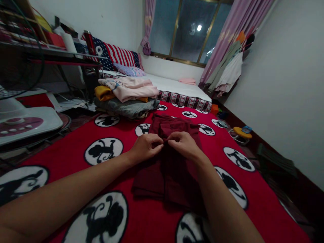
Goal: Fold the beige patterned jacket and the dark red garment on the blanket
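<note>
A dark red garment point(151, 179), which looks like folded trousers, lies on the red blanket point(141, 222) in front of me. My left hand point(146, 145) reaches in from the left and pinches the cloth near its middle, thumb and forefinger together. Close beside it, my right hand point(185, 145) pinches the same cloth, with the fingertips of both hands nearly touching. Part of the garment is hidden under my hands and right forearm. Beyond it to the left sits a stack of folded clothes: a pale pink top point(134, 87), a mustard-yellow piece point(104, 92) and grey-blue denim point(126, 107).
A bed point(164, 82) with a striped, starred cushion point(121, 54) stands below the window point(192, 30). To the left are a cluttered desk point(68, 54) and a white fan base point(32, 118). A yellow stool point(242, 132) is by the right wall, near hanging clothes point(229, 72).
</note>
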Demonstrator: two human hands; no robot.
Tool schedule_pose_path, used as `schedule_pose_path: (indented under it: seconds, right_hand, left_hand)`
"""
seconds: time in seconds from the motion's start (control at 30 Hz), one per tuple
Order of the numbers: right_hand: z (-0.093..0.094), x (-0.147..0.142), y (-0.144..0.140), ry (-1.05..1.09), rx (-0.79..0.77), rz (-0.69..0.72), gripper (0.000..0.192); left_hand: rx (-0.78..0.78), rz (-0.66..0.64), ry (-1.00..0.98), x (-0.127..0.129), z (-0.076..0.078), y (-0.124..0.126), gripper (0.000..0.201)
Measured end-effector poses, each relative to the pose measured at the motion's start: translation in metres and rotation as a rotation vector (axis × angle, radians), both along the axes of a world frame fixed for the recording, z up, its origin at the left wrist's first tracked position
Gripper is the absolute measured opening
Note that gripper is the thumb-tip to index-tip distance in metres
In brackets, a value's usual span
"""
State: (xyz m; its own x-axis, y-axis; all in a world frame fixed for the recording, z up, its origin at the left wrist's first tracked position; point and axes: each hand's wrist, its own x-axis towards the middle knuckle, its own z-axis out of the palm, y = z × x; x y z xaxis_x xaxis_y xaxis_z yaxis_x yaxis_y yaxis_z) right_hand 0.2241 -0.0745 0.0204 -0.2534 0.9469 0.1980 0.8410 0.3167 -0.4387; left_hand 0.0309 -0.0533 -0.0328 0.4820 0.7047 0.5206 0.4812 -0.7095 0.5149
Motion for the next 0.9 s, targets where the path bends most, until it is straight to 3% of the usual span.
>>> schedule_pose_path:
  seconds: [0.1, 0.27, 0.37, 0.43, 0.5, 0.6, 0.7, 0.8, 0.9]
  right_hand:
    - [0.000, 0.007, 0.003, -0.052, -0.162, 0.039, 0.020]
    - [-0.008, 0.016, 0.011, 0.067, 0.193, -0.265, 0.021]
    - [-0.023, 0.029, 0.018, 0.050, 0.371, -0.475, 0.038]
    - [-0.035, 0.039, 0.022, 0.041, 0.304, -0.578, 0.060]
    - [-0.047, 0.047, 0.027, 0.069, 0.172, -0.590, 0.073]
    - [-0.057, 0.052, 0.033, 0.171, 0.124, -0.442, 0.056]
    - [-0.057, 0.054, 0.035, 0.329, 0.254, -0.358, 0.033]
    - [-0.052, 0.065, 0.032, 0.378, 0.417, -0.527, 0.037]
    - [-0.049, 0.075, 0.026, 0.252, 0.313, -0.684, 0.043]
  left_hand:
    - [-0.023, -0.012, 0.110, -0.003, -0.003, 0.001, 0.011]
    - [0.057, -0.003, 0.180, -0.010, -0.002, 0.002, 0.010]
    - [0.155, 0.120, 0.234, -0.014, -0.003, 0.004, 0.013]
    - [0.170, 0.220, 0.217, -0.015, -0.007, 0.009, 0.021]
    - [0.138, 0.241, 0.200, -0.015, -0.011, 0.014, 0.027]
    - [0.090, 0.189, 0.198, -0.014, -0.017, 0.018, 0.030]
    - [0.103, 0.156, 0.168, -0.011, -0.017, 0.017, 0.035]
    - [0.127, 0.114, 0.114, -0.010, -0.016, 0.015, 0.049]
    - [0.132, 0.048, 0.101, -0.009, -0.018, 0.016, 0.054]
